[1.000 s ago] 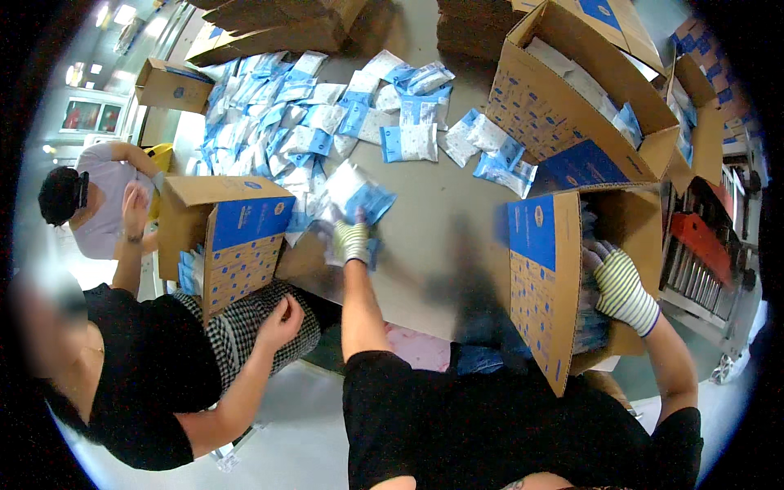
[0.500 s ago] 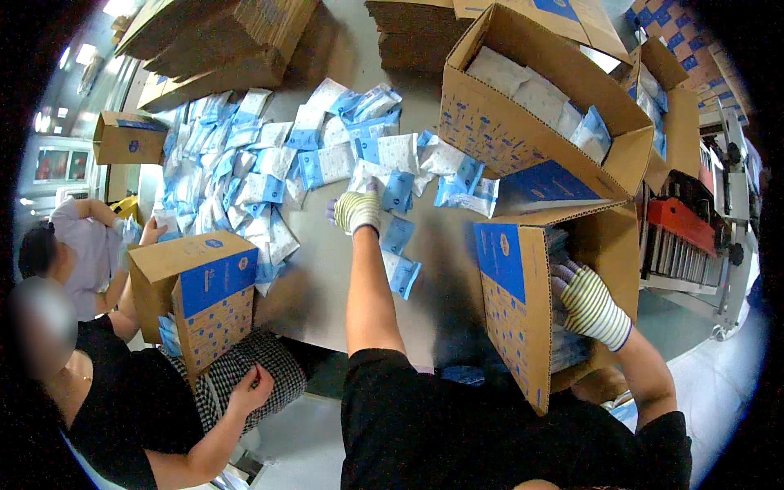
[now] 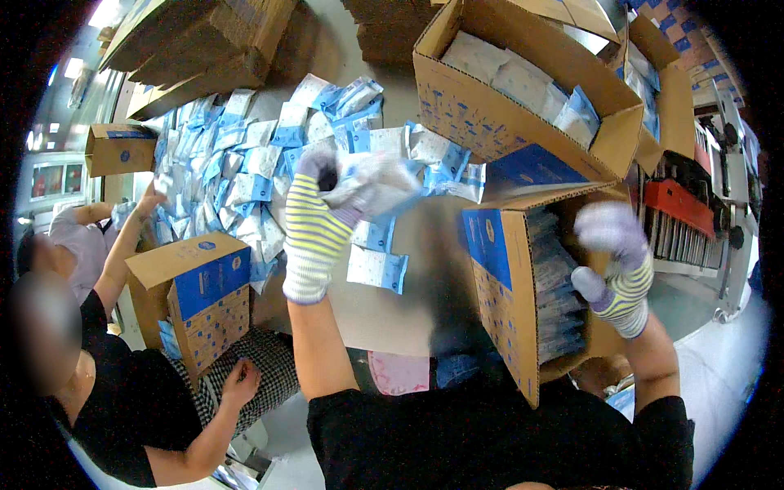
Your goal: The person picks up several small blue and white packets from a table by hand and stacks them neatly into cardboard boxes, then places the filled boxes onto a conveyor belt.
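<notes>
My left hand, in a striped knit glove, is raised over the table and closed on a white-and-blue packet blurred by motion. Below it, a few similar packets lie on the grey tabletop. My right hand, gloved the same way, is at the opening of a cardboard box tipped on its side. Its thumb and fingers are apart, with nothing seen between them. Inside that box, packets stand stacked in a tight row.
A big pile of packets covers the left of the table. An open carton with packets stands at the back right. Folded cardboard is stacked at the back left. Beside me a co-worker sits near another box.
My left hand has lifted a packet off the table and come nearer. My right hand has drawn back from inside the box and its fingers have parted.
</notes>
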Tool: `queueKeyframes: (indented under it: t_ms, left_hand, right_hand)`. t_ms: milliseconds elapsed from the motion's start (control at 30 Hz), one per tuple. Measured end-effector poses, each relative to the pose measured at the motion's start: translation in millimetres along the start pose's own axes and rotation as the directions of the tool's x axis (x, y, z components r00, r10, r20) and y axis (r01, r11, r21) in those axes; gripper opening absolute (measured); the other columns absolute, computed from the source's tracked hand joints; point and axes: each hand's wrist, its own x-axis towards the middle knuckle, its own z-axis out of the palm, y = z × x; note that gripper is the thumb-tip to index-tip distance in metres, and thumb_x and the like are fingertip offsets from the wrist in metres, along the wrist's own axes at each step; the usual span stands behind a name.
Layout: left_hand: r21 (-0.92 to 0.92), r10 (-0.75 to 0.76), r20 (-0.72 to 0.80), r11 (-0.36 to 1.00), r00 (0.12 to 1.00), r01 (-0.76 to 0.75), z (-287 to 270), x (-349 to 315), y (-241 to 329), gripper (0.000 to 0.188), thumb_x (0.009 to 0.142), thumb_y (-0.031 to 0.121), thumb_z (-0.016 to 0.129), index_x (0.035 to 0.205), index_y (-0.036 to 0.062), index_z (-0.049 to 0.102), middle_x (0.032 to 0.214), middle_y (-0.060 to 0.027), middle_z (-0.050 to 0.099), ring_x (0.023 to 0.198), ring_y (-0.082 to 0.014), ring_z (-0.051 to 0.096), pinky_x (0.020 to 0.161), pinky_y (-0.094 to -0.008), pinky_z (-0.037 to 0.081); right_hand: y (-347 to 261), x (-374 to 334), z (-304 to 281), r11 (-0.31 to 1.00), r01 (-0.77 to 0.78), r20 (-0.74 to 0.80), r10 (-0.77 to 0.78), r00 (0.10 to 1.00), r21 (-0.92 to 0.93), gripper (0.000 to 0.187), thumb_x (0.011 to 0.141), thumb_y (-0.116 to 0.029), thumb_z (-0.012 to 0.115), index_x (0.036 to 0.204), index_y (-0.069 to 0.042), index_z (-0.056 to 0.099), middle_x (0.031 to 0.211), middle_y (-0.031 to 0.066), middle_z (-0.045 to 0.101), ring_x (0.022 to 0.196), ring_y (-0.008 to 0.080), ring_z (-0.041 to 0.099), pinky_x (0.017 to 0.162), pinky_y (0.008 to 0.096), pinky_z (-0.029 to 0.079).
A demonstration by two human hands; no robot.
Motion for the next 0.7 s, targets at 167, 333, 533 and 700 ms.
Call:
queueKeyframes:
  t_ms: [167, 333, 533, 700]
  left_hand:
    - [-0.407, 0.372, 0.066, 0.857, 0.926, -0.315, 4, -15, 104, 0.049, 0.072, 0.015, 0.075, 0.114, 0.0034, 0.051, 0.103, -0.0075, 0.057, 0.096, -0.0163, 0.055, 0.085, -0.0289, 0.044]
    - [0.396, 0.039, 0.018, 0.917, 0.999, -0.043, -8, -17, -51, 0.044, 0.078, 0.024, 0.067, 0.116, 0.0052, 0.053, 0.11, -0.0151, 0.058, 0.102, -0.0268, 0.056, 0.091, -0.0377, 0.041]
    - [0.89, -0.347, 0.299, 0.439, 0.889, -0.128, 33, -41, -178, 0.035, 0.074, 0.027, 0.069, 0.107, 0.0169, 0.063, 0.11, -0.0094, 0.062, 0.107, -0.0298, 0.055, 0.094, -0.0498, 0.038]
    - [0.836, -0.436, 0.487, 0.482, 0.756, -0.261, -3, -29, -129, 0.04, 0.072, 0.033, 0.07, 0.107, 0.0141, 0.065, 0.113, -0.0135, 0.059, 0.109, -0.0312, 0.053, 0.089, -0.0463, 0.044]
  right_hand:
    - [-50, 84, 26, 0.961, -0.11, 0.27, 0.039, 0.962, 0.254, 0.061, 0.063, -0.031, 0.082, 0.114, -0.007, 0.06, 0.116, 0.0108, 0.06, 0.102, 0.024, 0.06, 0.09, 0.0348, 0.046]
    - [-37, 64, 10, 0.954, -0.022, 0.252, -0.057, 0.966, 0.299, 0.055, 0.065, -0.014, 0.082, 0.113, -0.001, 0.058, 0.108, 0.0085, 0.065, 0.098, 0.0171, 0.062, 0.087, 0.0326, 0.05]
    - [-35, 30, 10, 0.571, -0.557, 0.239, 0.537, 0.809, 0.603, 0.059, 0.066, -0.012, 0.081, 0.117, -0.001, 0.055, 0.108, 0.0083, 0.064, 0.098, 0.018, 0.062, 0.088, 0.033, 0.049]
    - [4, -8, -17, 0.833, -0.485, 0.09, 0.479, 0.873, 0.266, 0.045, 0.072, -0.009, 0.075, 0.113, -0.001, 0.06, 0.109, 0.0082, 0.064, 0.1, 0.0192, 0.061, 0.089, 0.0346, 0.049]
